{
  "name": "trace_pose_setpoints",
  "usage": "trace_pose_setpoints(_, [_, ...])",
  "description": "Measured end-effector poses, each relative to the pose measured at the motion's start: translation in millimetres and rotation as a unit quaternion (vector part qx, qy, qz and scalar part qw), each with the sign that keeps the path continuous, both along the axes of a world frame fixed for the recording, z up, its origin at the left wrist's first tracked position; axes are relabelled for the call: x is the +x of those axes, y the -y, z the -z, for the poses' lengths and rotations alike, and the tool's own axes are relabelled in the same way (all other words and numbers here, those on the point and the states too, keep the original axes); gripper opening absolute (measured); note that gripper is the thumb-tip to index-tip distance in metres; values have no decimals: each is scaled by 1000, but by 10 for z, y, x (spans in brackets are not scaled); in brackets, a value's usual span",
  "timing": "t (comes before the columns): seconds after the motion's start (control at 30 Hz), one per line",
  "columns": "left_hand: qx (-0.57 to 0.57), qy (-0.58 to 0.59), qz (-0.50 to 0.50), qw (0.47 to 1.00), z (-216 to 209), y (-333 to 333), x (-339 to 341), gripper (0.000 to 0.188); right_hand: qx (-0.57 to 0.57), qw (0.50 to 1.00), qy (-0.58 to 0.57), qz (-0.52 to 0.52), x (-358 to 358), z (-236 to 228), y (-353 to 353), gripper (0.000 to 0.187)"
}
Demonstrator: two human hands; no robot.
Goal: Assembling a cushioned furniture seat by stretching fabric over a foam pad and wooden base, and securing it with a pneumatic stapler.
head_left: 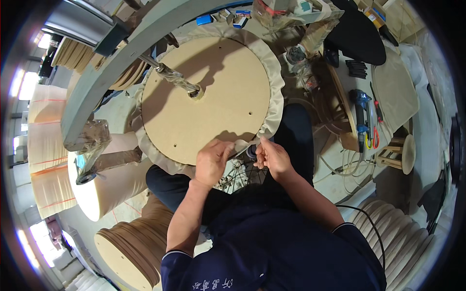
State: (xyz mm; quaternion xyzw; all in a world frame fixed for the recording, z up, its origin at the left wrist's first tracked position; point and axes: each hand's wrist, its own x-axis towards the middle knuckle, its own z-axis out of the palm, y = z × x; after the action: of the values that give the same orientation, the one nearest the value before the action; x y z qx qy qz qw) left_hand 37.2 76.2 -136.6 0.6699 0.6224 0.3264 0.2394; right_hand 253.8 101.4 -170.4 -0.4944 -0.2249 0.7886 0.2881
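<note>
A round, tan wooden board (pixel 218 121) lies before me, with several small holes in it. Cream fabric (pixel 274 92) hangs ruffled all round its rim. A rod wrapped in clear film (pixel 177 80) presses down near the board's middle. At the near edge, my left hand (pixel 209 164) is closed in a pinch on the fabric. Just to its right, my right hand (pixel 274 159) also pinches the fabric edge, its other fingers curled. A dark round object (pixel 251 152) shows beside the right fingers; its kind is hard to make out.
A curved grey machine arm (pixel 80 97) arches over the left side. Large cream rolls (pixel 104 184) stand left, stacked round boards (pixel 126 247) lower left, pale covered discs (pixel 393 237) lower right. On the right bench lie a blue power tool (pixel 360 109) and scissors (pixel 375 138). A wooden stool (pixel 407 154) stands nearby.
</note>
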Motion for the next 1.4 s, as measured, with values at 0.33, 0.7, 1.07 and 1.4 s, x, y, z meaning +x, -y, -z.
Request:
trace_pose_setpoints(0.33, [-73,105,-51,991,226,-282,5,8,20,999,28,11,222,32,-40,46])
trace_pose_setpoints(0.7, [-140,133,-95,977,368,-217,-136,9,242,904,234,263,1858,-357,-1078,25])
trace_pose_setpoints(1.07, [-179,87,-113,973,150,-503,197,14,252,609,752,5,3262,236,-1610,83])
trace_pose_setpoints(1.4, [-212,119,-155,958,80,-550,258,17,190,839,510,17,3577,207,-1792,39])
